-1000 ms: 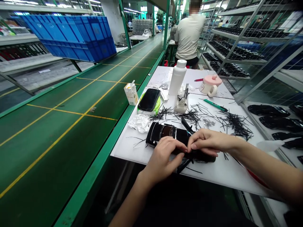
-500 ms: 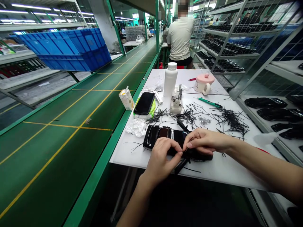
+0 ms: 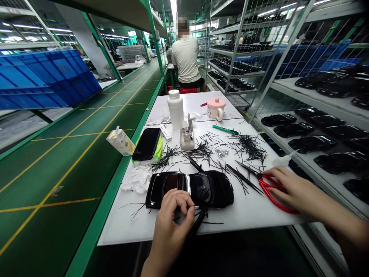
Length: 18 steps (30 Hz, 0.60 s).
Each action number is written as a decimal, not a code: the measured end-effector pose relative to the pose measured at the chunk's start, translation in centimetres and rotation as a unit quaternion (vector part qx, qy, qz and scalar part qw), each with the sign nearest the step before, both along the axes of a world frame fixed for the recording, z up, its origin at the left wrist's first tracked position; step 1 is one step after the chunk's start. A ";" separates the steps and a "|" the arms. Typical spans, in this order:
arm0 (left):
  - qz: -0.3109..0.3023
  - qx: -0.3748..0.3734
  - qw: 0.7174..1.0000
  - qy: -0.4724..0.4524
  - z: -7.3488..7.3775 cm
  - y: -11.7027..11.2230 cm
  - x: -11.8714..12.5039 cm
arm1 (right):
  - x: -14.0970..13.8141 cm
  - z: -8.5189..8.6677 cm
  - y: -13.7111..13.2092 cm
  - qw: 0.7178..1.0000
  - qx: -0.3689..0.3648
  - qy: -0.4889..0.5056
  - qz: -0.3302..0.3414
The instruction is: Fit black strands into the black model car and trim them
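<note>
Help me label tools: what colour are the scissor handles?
The scissor handles are red, showing best in the head view.

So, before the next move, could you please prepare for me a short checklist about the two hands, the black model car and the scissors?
1. Right hand at the red-handled scissors: ok, it is at the handles.
2. Firm grip on them: cannot tell, the hand covers part of the handles.
3. Left hand at the black model car: ok, it is at the near side.
4. Something pinched in that hand: cannot tell.
5. Car upright, roof upward: ok.
6. Free space between car and scissors: not ok, a dark tweezer-like tool and loose black strips lie around there.
</note>
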<state>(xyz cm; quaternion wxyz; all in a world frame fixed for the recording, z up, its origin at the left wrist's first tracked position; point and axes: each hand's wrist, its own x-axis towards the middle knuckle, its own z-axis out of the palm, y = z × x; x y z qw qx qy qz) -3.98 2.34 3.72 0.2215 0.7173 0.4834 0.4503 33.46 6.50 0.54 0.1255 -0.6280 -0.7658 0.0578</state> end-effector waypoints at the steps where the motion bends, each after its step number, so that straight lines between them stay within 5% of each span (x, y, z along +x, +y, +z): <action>1: 0.004 -0.003 1.000 0.001 0.0 0.0 0.1 | 0.5 -0.9 -0.5 1.000 -0.006 0.010 -0.007; 4: 0.027 -0.010 1.000 -0.008 -0.3 -0.1 0.4 | 0.9 -1.9 -1.2 0.999 -0.013 0.031 -0.025; 12: 0.106 0.017 0.993 -0.055 -1.2 -1.0 1.7 | -0.7 -0.7 -1.4 0.966 0.063 0.242 -0.070; 18: 0.127 -0.030 0.986 -0.109 -0.9 -1.4 2.0 | -5.1 -1.0 -3.3 0.930 -0.049 0.349 0.101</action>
